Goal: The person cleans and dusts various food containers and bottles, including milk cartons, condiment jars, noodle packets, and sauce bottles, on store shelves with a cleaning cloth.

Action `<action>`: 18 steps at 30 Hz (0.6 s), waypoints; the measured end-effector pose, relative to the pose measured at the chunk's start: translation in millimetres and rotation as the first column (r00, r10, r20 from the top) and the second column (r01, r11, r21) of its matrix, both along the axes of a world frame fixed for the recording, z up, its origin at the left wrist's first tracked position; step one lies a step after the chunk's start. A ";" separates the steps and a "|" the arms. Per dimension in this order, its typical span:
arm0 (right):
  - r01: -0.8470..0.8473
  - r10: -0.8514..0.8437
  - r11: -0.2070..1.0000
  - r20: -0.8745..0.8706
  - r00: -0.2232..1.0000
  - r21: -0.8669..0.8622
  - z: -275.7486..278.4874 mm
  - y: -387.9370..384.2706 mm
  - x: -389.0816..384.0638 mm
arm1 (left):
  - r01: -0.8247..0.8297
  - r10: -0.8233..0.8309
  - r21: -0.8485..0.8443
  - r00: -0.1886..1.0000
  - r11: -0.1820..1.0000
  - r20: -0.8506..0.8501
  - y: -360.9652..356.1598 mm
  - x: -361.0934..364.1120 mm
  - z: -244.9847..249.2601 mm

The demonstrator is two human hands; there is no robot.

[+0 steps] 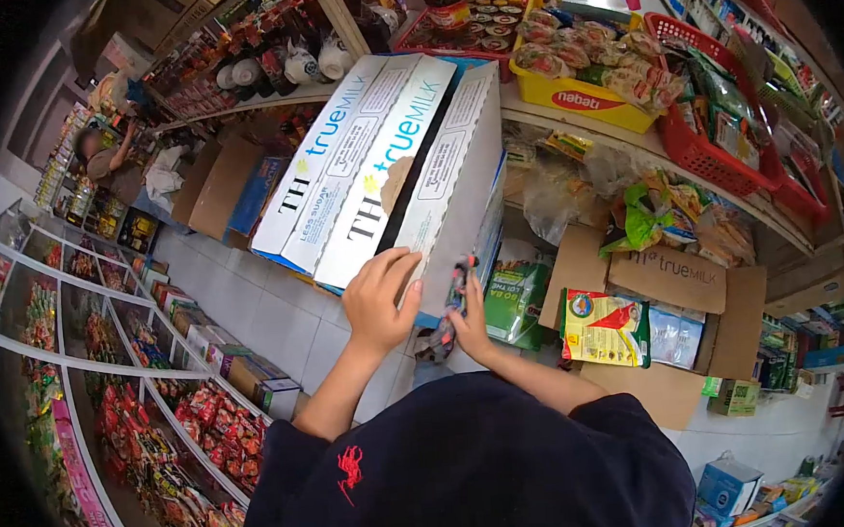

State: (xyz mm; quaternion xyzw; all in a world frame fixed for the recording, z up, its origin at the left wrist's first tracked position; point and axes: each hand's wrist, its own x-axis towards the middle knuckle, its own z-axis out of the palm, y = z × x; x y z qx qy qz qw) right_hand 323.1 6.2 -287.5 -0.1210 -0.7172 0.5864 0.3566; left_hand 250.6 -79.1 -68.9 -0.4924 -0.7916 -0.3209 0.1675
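A large TH true MILK carton (416,158) stands in front of me, its white top flaps parted by a dark gap with a torn brown patch at the edge. My left hand (383,300) lies against the near end of the carton, fingers bent loosely and thumb apart, holding nothing. Close to the carton's near right corner, my right hand (472,320) is closed on a slim dark object with red-pink spots (458,285). It is too blurred for me to tell its kind.
A yellow nabati tray (586,99) of snack packs and a red basket (714,144) sit on the right shelf. Below is an open cardboard box (735,322) with a yellow-green packet (605,328) at it. Snack racks (139,377) line the left. Another person (111,162) is at far left.
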 end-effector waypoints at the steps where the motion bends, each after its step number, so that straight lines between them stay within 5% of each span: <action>1: 0.008 -0.001 0.983 0.038 0.999 -0.185 -4.3 1.1 -1.4 | -0.020 0.020 0.000 1.000 1.000 0.007 -0.2 1.0 -0.5; 6: 0.015 -0.022 0.994 -0.061 0.998 -0.107 51.1 18.5 -15.1 | -0.102 0.114 -0.165 0.991 0.981 0.067 0.9 3.4 8.3; 8: 0.028 -0.001 0.997 -0.325 0.946 0.077 85.4 34.7 -28.7 | -0.132 0.152 -0.235 0.986 0.963 0.069 2.6 3.8 12.1; 9: 0.022 0.003 0.997 -0.321 0.947 0.072 95.2 40.2 -35.3 | -0.160 0.188 -0.302 0.980 0.940 0.064 2.3 4.2 12.8; 11: 0.164 -0.113 0.980 -0.376 0.920 0.109 107.2 47.4 -49.2 | -0.151 0.192 -0.302 0.975 0.941 0.113 2.8 4.6 14.1; 15: 0.255 -0.247 0.967 -0.239 0.939 0.003 65.6 53.9 -65.0 | -0.138 0.184 -0.282 0.973 0.949 0.141 1.3 2.8 12.3; 17: 0.222 -0.265 0.928 -0.111 0.958 -0.298 39.5 48.3 -60.5 | -0.132 0.184 -0.307 0.972 0.943 0.147 1.8 4.1 14.4; 18: 0.231 -0.274 0.926 -0.111 0.955 -0.297 37.0 41.7 -52.9 | -0.130 0.187 -0.329 0.971 0.935 0.149 2.5 3.8 15.4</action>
